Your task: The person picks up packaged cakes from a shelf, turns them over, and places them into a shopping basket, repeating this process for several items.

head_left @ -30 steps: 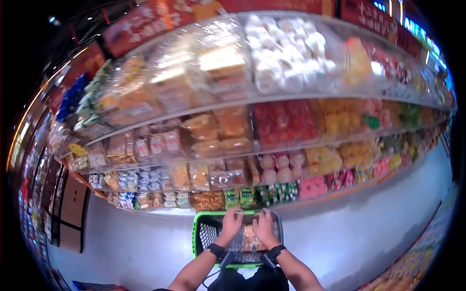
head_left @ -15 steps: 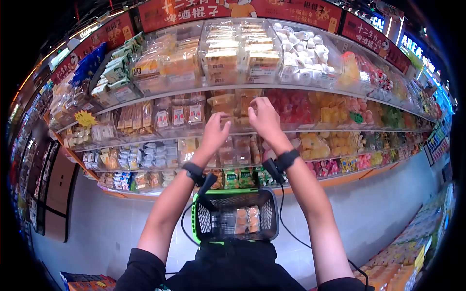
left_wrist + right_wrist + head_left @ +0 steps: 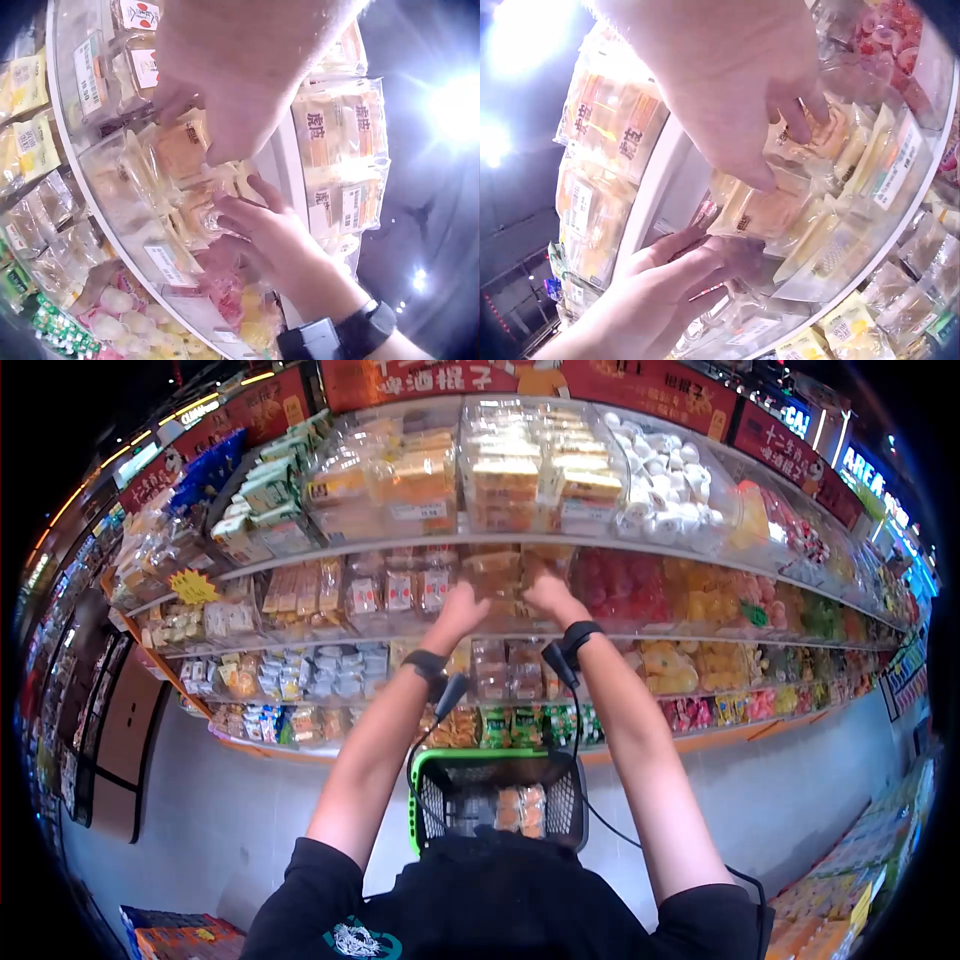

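Both hands reach into a clear bin on the middle shelf, among plastic-wrapped bread packs [image 3: 772,214]. The right hand [image 3: 550,597] comes from above in the right wrist view, its thumb and spread fingers touching the tops of two packs. My left hand [image 3: 462,610] lies at the side of the same bin, fingers [image 3: 697,266] extended along the nearest pack; some fingertips are hidden. In the left wrist view, a tan pack [image 3: 180,154] shows under the left thumb.
A black basket with a green rim [image 3: 416,800] stands below, holding a clear pack of small cakes [image 3: 520,810]. Stacked packs [image 3: 500,470] fill the top shelf, with white-wrapped pieces [image 3: 660,480] beside them. A shelf lip [image 3: 400,644] runs under the bin.
Both hands rose from the basket to the middle shelf, then moved deeper into the bread bin. The cake pack lies in the basket throughout.
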A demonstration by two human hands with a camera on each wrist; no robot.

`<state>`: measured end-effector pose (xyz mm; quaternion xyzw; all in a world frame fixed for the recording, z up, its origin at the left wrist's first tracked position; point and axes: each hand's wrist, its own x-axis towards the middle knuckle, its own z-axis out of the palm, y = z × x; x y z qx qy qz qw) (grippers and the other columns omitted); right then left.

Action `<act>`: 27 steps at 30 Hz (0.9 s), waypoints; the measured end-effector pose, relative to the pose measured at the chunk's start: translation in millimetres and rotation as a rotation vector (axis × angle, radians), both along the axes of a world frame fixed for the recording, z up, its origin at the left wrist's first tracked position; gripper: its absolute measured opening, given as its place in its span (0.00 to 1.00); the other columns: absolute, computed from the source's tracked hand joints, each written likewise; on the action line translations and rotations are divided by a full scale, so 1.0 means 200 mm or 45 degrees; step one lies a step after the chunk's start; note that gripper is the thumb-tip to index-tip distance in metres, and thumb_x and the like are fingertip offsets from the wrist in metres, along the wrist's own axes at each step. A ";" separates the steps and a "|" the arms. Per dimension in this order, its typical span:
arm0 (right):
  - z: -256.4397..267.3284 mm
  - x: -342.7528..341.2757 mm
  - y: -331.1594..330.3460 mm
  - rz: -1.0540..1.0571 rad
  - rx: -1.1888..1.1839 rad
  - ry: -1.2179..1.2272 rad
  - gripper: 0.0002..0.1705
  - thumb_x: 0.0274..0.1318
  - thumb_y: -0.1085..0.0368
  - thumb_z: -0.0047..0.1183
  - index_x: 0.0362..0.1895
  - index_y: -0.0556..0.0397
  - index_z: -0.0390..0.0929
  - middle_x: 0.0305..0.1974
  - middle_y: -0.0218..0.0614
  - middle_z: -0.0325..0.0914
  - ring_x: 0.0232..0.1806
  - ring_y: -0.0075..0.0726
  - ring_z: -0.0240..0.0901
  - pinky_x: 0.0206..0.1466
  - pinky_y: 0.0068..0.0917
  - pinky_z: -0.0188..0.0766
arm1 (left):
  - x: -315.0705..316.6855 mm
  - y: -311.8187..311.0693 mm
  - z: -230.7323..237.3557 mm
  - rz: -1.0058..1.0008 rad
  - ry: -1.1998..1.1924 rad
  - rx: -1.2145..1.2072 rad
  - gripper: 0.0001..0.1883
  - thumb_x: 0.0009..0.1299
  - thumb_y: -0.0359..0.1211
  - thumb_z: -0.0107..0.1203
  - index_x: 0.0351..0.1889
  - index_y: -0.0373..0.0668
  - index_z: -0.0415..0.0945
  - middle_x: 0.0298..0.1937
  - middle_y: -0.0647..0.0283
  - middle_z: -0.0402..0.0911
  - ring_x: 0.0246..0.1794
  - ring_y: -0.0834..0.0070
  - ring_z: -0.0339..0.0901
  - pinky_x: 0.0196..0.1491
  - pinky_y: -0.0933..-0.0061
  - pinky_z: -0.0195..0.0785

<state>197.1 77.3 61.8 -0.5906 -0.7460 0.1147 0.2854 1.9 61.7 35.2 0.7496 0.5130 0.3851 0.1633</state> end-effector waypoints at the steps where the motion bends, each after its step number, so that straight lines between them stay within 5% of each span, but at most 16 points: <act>1: 0.02 -0.03 0.03 -0.017 0.023 -0.210 0.38 0.38 0.64 0.57 0.60 0.43 0.62 0.52 0.54 0.67 0.54 0.60 0.64 0.55 0.41 0.66 | -0.01 0.02 0.00 0.008 -0.028 -0.081 0.29 0.56 0.35 0.57 0.53 0.30 0.63 0.47 0.37 0.73 0.49 0.45 0.71 0.51 0.59 0.66; 4: 0.32 -0.21 -0.15 -0.123 -0.145 -0.549 0.36 0.43 0.64 0.53 0.61 0.42 0.62 0.58 0.45 0.63 0.59 0.54 0.61 0.59 0.49 0.61 | -0.06 0.05 -0.01 -0.117 -0.007 0.048 0.29 0.55 0.37 0.56 0.51 0.27 0.63 0.40 0.36 0.75 0.43 0.42 0.72 0.47 0.55 0.67; 7: 0.02 -0.23 0.15 -0.044 0.149 -0.677 0.34 0.44 0.62 0.52 0.61 0.44 0.62 0.59 0.46 0.63 0.60 0.51 0.61 0.62 0.51 0.54 | -0.08 0.04 -0.03 -0.066 0.055 -0.068 0.31 0.55 0.34 0.56 0.57 0.31 0.62 0.48 0.41 0.74 0.50 0.47 0.71 0.53 0.61 0.65; 10: -0.11 -0.24 0.29 -0.028 0.129 -0.722 0.31 0.42 0.55 0.55 0.55 0.49 0.70 0.59 0.47 0.63 0.59 0.50 0.62 0.58 0.44 0.61 | -0.09 0.00 -0.07 -0.140 0.006 -0.093 0.34 0.55 0.36 0.57 0.58 0.30 0.60 0.50 0.40 0.72 0.52 0.48 0.70 0.55 0.61 0.63; 12: -0.12 -0.22 0.31 0.054 0.119 -0.765 0.31 0.41 0.49 0.58 0.49 0.53 0.75 0.56 0.48 0.68 0.56 0.49 0.67 0.54 0.41 0.68 | -0.07 -0.05 -0.09 -0.099 0.031 0.073 0.32 0.55 0.40 0.60 0.50 0.26 0.64 0.45 0.34 0.72 0.50 0.43 0.69 0.54 0.56 0.63; 15: 0.25 -0.24 -0.02 0.095 0.018 -0.445 0.33 0.38 0.41 0.59 0.40 0.56 0.80 0.43 0.47 0.78 0.45 0.49 0.75 0.47 0.39 0.72 | -0.02 -0.16 -0.02 -0.132 0.023 0.128 0.40 0.54 0.44 0.62 0.55 0.25 0.57 0.53 0.35 0.65 0.56 0.43 0.63 0.59 0.57 0.57; 18: 0.21 -0.20 -0.08 0.006 0.095 0.146 0.39 0.34 0.33 0.58 0.33 0.61 0.80 0.25 0.45 0.80 0.29 0.44 0.79 0.36 0.35 0.74 | 0.07 -0.20 -0.05 -0.036 0.041 0.255 0.45 0.51 0.40 0.64 0.61 0.30 0.50 0.59 0.39 0.59 0.59 0.45 0.59 0.62 0.59 0.54; 20: 0.26 -0.15 -0.18 0.026 -0.161 0.354 0.37 0.37 0.33 0.57 0.27 0.60 0.80 0.20 0.42 0.77 0.23 0.38 0.76 0.29 0.31 0.72 | 0.13 -0.32 0.05 0.071 0.054 0.434 0.48 0.48 0.36 0.65 0.64 0.32 0.47 0.61 0.40 0.57 0.62 0.46 0.57 0.64 0.61 0.52; 24: 0.08 -0.06 -0.33 0.071 -0.502 0.772 0.34 0.44 0.35 0.56 0.17 0.57 0.76 0.12 0.32 0.70 0.13 0.27 0.66 0.19 0.25 0.66 | 0.12 -0.48 0.13 -0.050 -0.056 0.461 0.29 0.55 0.29 0.59 0.56 0.35 0.63 0.50 0.46 0.70 0.50 0.47 0.68 0.55 0.58 0.63; 25: 0.08 -0.04 -0.40 0.046 -0.436 0.736 0.30 0.51 0.38 0.53 0.22 0.56 0.75 0.19 0.31 0.74 0.19 0.24 0.69 0.22 0.23 0.67 | 0.13 -0.49 0.09 -0.002 -0.227 0.305 0.18 0.63 0.30 0.54 0.51 0.36 0.67 0.42 0.54 0.76 0.40 0.56 0.76 0.42 0.63 0.72; 27: 0.00 0.00 -0.41 -0.018 -0.136 0.867 0.31 0.50 0.41 0.55 0.35 0.61 0.75 0.29 0.38 0.76 0.30 0.26 0.71 0.34 0.26 0.69 | 0.09 -0.49 0.08 -0.175 -0.773 -0.302 0.18 0.66 0.35 0.52 0.51 0.36 0.67 0.42 0.57 0.77 0.38 0.64 0.77 0.39 0.67 0.74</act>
